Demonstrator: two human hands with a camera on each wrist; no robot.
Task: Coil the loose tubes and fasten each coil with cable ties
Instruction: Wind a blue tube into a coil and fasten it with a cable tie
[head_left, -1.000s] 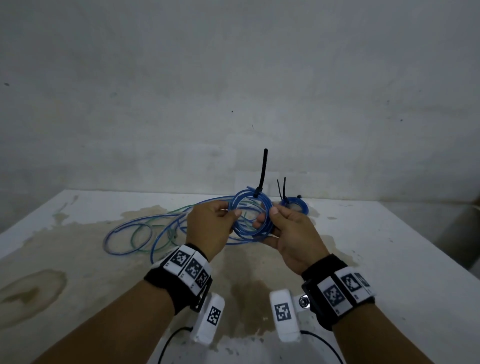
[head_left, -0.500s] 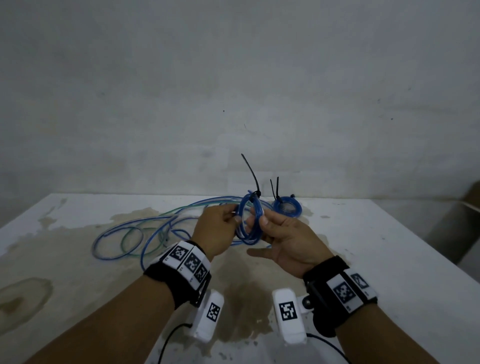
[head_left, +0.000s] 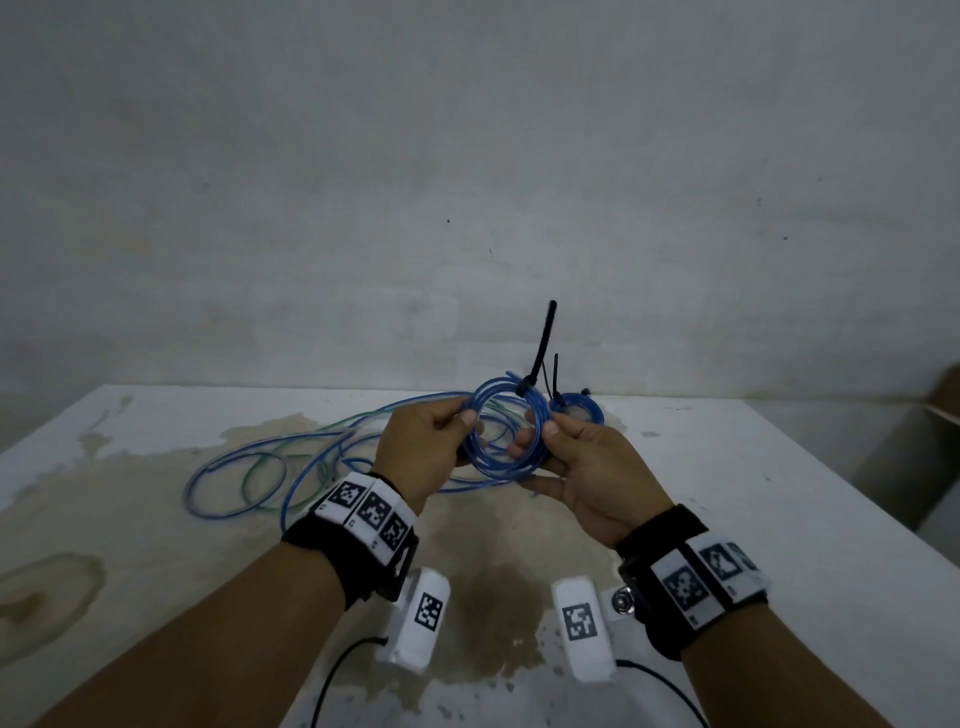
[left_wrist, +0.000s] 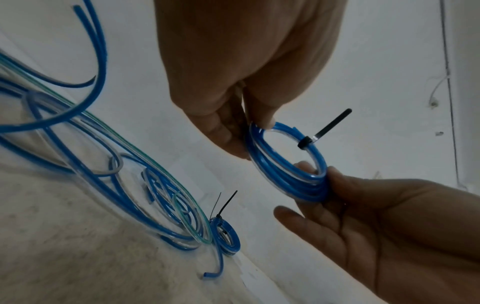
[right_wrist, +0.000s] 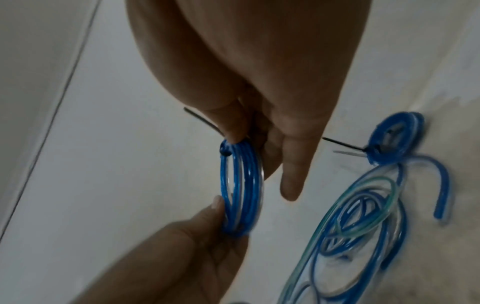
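Observation:
I hold a small blue tube coil (head_left: 485, 460) above the table between both hands. My left hand (head_left: 467, 431) pinches its left side and my right hand (head_left: 540, 441) pinches its right side between thumb and forefinger. The right hand's other fingers stretch out under it. A black cable tie (head_left: 543, 343) is cinched round the coil's top, its tail sticking up. The left wrist view shows the coil (left_wrist: 285, 176), the tie head (left_wrist: 303, 142) and the left fingertips (left_wrist: 265, 121) on the rim. In the right wrist view the coil (right_wrist: 241, 189) stands edge-on.
A smaller tied blue coil (head_left: 576, 410) lies on the table behind my right hand, with two tie tails up. Loose blue, green and clear tubes (head_left: 270, 467) sprawl to the left. The stained white table (head_left: 156, 545) ends at a wall behind; its right edge drops off.
Half a second ago the coil was turned edge-on towards me; now its ring faces me again and the tie tail points straight up. Both hands kept hold throughout.

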